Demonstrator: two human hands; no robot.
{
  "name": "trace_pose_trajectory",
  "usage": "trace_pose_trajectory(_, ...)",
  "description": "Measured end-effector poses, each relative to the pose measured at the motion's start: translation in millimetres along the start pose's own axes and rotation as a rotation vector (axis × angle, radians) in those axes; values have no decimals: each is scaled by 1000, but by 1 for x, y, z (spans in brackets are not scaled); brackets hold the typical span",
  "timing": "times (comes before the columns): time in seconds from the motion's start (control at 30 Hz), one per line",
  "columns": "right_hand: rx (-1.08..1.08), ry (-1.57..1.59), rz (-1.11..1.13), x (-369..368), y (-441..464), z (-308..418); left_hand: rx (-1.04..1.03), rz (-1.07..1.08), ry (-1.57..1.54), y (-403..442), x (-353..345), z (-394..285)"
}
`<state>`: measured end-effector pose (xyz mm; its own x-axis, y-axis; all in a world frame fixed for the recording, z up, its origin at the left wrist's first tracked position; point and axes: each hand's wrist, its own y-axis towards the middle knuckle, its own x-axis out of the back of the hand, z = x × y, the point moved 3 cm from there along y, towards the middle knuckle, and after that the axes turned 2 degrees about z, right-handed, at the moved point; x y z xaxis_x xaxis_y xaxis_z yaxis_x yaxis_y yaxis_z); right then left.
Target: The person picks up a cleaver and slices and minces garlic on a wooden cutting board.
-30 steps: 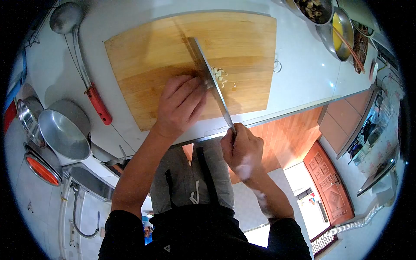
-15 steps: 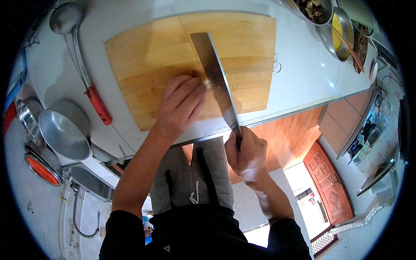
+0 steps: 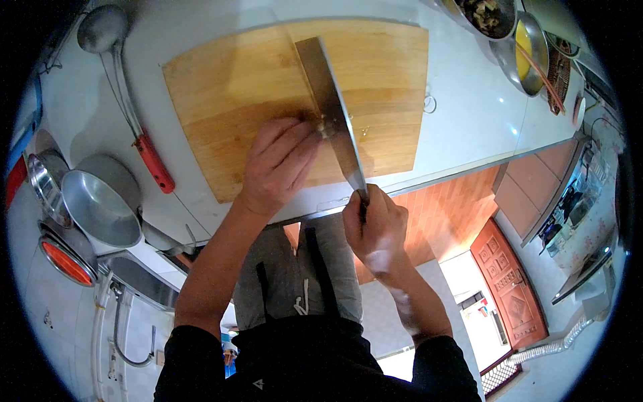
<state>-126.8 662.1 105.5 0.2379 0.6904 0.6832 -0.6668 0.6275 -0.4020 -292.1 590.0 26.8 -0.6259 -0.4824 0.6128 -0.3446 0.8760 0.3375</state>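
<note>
A wooden cutting board (image 3: 234, 80) lies on the counter in front of me. My right hand (image 3: 377, 228) is wrapped round the handle of a cleaver (image 3: 331, 100), its broad blade standing over the board and pointing away from me. Just left of the blade, the curled fingers of my left hand (image 3: 281, 157) press on a small pale piece of food (image 3: 325, 127), partly hidden by the fingertips; I cannot tell its kind. Tiny pale bits (image 3: 365, 130) lie on the board to the right of the blade.
A ladle (image 3: 110, 40) with a red handle lies left of the board, beyond a metal pot (image 3: 100, 211). At the far right stand a bowl of dark food (image 3: 492, 17) and a metal bowl of yellow liquid (image 3: 526, 57) with chopsticks (image 3: 542, 77). The counter's front edge (image 3: 462, 167) runs near me.
The cleaver and my right hand have shifted slightly away from me and to the left. More of the pale piece shows at my left fingertips. My left hand has hardly moved.
</note>
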Motion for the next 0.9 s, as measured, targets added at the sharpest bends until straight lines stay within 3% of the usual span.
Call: trace_pose_trajectory(0.9,-2,30,-9,9,-4,4,5,14,-11,-6,-2,1)
